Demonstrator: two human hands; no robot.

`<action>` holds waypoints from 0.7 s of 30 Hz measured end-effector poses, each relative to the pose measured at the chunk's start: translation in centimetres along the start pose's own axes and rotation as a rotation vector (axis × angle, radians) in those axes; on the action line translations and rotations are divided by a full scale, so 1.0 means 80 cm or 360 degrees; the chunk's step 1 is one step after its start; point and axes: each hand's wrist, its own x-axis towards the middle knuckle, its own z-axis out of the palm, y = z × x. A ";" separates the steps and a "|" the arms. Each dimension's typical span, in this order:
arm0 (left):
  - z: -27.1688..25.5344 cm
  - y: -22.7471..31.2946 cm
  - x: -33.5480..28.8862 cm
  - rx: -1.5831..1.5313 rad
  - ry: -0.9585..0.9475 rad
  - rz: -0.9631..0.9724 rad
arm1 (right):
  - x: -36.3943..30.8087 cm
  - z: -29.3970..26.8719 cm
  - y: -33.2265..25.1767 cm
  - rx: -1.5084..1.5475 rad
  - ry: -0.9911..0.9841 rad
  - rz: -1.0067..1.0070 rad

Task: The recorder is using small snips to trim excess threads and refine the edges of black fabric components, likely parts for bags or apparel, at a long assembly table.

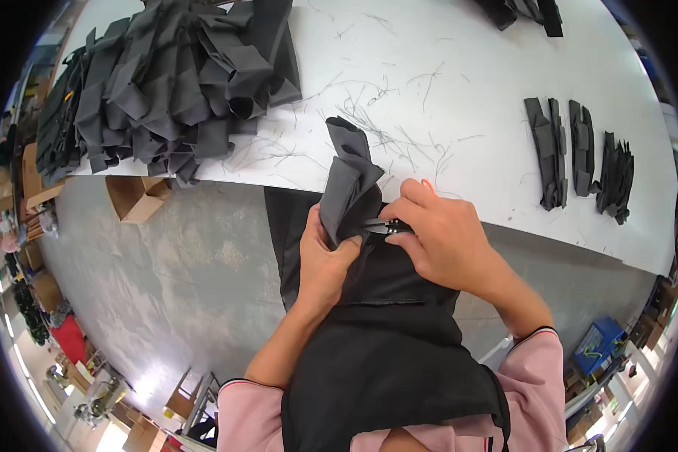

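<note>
My left hand is closed round the lower end of a folded dark grey fabric piece, its thumb pressed against the cloth. The piece stands up from my grip, its far end over the table's front edge. My right hand grips a pair of thread snips with dark handles. Their metal blades point left and meet the right side of the fabric near my left thumb. Whether a thread lies between the blades is too small to tell. A small orange loop shows at my right fingers.
A big heap of grey fabric pieces covers the white table's left, some hanging over its edge. Loose thread ends lie mid-table. Several strip bundles sit at right. Below are a cardboard box and, right, a blue crate.
</note>
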 end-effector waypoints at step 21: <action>-0.002 0.001 0.005 -0.0158 0.0008 -0.0136 | 0.000 0.016 0.035 0.1427 -0.0318 0.0695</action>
